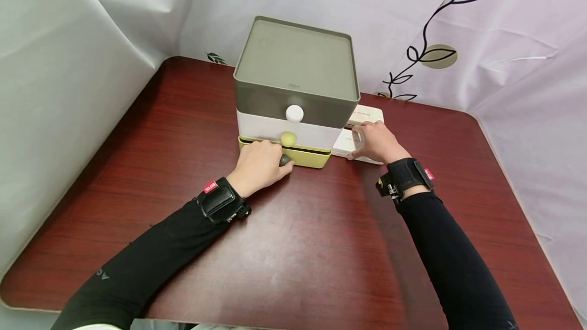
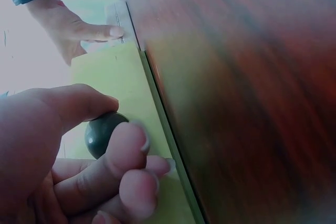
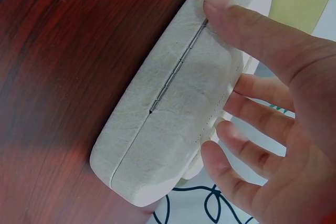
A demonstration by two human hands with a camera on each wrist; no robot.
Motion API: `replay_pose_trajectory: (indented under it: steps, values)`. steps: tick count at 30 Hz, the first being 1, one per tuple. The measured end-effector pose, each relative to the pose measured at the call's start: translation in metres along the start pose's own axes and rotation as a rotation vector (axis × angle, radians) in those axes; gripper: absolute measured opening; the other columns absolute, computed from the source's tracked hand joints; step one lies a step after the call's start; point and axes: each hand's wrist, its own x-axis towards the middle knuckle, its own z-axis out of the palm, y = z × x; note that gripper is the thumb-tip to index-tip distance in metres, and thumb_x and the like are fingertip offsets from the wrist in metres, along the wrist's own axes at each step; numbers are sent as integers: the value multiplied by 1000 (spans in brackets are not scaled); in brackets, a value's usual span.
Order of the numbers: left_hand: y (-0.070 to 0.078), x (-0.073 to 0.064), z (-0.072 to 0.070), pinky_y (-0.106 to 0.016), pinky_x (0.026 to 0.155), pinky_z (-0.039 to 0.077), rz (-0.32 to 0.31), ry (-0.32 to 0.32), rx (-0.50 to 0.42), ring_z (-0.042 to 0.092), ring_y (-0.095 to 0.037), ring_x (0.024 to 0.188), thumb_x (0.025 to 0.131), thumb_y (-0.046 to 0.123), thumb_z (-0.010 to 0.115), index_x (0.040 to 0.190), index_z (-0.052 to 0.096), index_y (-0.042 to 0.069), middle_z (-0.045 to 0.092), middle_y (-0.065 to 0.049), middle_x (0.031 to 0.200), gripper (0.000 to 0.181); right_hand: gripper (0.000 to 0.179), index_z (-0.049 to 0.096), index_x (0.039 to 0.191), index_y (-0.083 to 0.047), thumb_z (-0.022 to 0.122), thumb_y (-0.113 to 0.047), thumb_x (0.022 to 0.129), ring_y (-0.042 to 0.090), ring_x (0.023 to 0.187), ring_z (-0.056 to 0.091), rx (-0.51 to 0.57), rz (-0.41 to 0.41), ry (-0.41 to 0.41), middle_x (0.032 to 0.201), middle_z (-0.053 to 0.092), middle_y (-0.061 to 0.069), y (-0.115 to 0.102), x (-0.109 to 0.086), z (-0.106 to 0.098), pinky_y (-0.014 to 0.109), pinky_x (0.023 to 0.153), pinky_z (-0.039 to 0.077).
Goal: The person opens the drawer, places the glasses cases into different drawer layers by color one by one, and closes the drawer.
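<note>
My left hand (image 1: 259,163) is at the front of a stacked drawer box and pinches the dark round knob (image 2: 101,136) of its yellow-green bottom drawer (image 1: 306,159). A thin dark gap shows above that drawer's front. To the right of the box, my right hand (image 1: 378,141) spans a whitish hinged case, like a glasses case (image 3: 176,100). Its thumb lies on the metal hinge, and the other fingers reach over the case's far side. Just behind sits a second similar case (image 1: 368,113), partly covered by the hand and box.
Above the bottom drawer are a white drawer (image 1: 261,125) with a yellow-green knob (image 1: 288,139) and a grey drawer (image 1: 261,97) with a white knob (image 1: 294,113). A flat grey lid (image 1: 298,57) tops the stack. Everything stands on a reddish-brown table (image 1: 330,248) before a white curtain (image 1: 220,9).
</note>
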Motion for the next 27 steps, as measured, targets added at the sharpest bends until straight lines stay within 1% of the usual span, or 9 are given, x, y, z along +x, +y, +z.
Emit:
replay_pose_trajectory:
  steps: [6, 15, 20, 27]
  values:
    - [1, -3, -1, -41, 42, 42, 6, -4, 6, 60, -27, 56, 84, 44, 65, 50, 46, 18, 53, -3, 55, 46, 61, 60, 117, -2, 85, -32, 70, 42, 110, 48, 2, 3, 7, 118, 61, 20, 0, -1, 0, 51, 87, 42]
    - [2, -9, -4, -38, 40, 38, 17, -5, -5, 55, -22, 49, 84, 43, 66, 49, 42, 19, 47, 2, 48, 48, 60, 59, 117, -2, 84, -31, 71, 42, 110, 47, 8, 2, -2, 120, 60, 21, -2, -2, -1, 50, 86, 42]
    - [3, -12, -5, -37, 39, 36, 13, -11, -11, 54, -23, 48, 84, 43, 65, 49, 42, 20, 46, 2, 48, 48, 61, 59, 118, -2, 84, -32, 71, 43, 113, 46, 7, 11, -5, 122, 59, 21, -1, -2, -1, 51, 87, 42]
    - [3, -14, -6, -37, 39, 36, 15, -7, -8, 53, -22, 48, 84, 43, 65, 48, 41, 20, 45, 2, 47, 49, 64, 58, 121, -2, 83, -33, 72, 44, 115, 44, 12, 19, -14, 125, 57, 22, -1, -1, -1, 52, 87, 43]
